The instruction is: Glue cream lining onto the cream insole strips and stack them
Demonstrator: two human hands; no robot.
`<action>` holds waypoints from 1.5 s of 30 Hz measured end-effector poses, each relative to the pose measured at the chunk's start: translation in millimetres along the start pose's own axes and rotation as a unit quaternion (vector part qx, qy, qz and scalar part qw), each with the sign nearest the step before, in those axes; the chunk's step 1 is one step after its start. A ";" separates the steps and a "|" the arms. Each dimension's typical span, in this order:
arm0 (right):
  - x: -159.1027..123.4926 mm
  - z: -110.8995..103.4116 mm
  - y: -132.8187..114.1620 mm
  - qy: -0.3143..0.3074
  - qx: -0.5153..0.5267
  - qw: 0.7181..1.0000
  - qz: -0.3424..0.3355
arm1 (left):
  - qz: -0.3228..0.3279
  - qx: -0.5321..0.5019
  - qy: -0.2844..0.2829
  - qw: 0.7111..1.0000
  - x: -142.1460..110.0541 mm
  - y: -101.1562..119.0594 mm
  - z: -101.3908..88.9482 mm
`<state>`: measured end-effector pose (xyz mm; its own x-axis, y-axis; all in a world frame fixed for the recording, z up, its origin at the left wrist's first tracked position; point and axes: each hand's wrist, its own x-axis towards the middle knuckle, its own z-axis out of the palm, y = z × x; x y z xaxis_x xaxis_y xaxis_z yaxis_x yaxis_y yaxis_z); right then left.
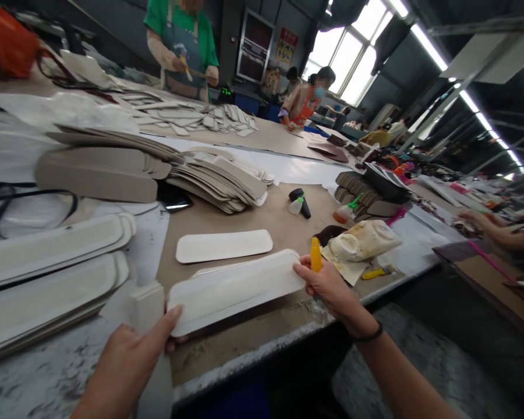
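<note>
My left hand grips the near end of a long white padded strip with the thumb on top. My right hand holds the far end of the same strip and also clasps a yellow-handled tool that sticks up from the fist. The strip hangs just above the brown paper-covered table. A second white strip lies flat on the table just behind it. A few more strips sit under the held one.
Stacks of white strips lie at left and grey strips behind. A glue-smeared container, small bottles and a yellow tool sit at right. Other people work at the far side and right edge of the table.
</note>
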<state>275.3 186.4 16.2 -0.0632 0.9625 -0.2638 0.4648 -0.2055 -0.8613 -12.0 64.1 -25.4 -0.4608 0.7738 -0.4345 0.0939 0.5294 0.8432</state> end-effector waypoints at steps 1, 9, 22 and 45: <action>-1.8 1.4 0.1 -0.005 0.005 1.000 0.007 | 0.003 -0.007 -0.007 1.000 -3.1 3.6 -1.6; -13.8 7.4 1.7 -0.082 -0.078 0.993 0.015 | -0.009 -0.134 -0.035 0.990 -15.7 19.5 -9.9; -23.7 15.8 -1.5 -0.069 0.061 0.995 0.027 | -0.058 -0.266 -0.022 0.962 -12.2 2.0 -16.3; 85.9 -13.0 -55.4 0.127 -0.201 0.956 -0.170 | 0.050 -0.034 -0.059 0.996 19.8 14.3 7.4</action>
<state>255.6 282.8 46.9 -0.0780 0.9840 0.1601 0.7601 0.1626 -0.6292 -13.2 89.6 -24.3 -0.3451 0.8589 -0.3783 0.0722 0.4262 0.9017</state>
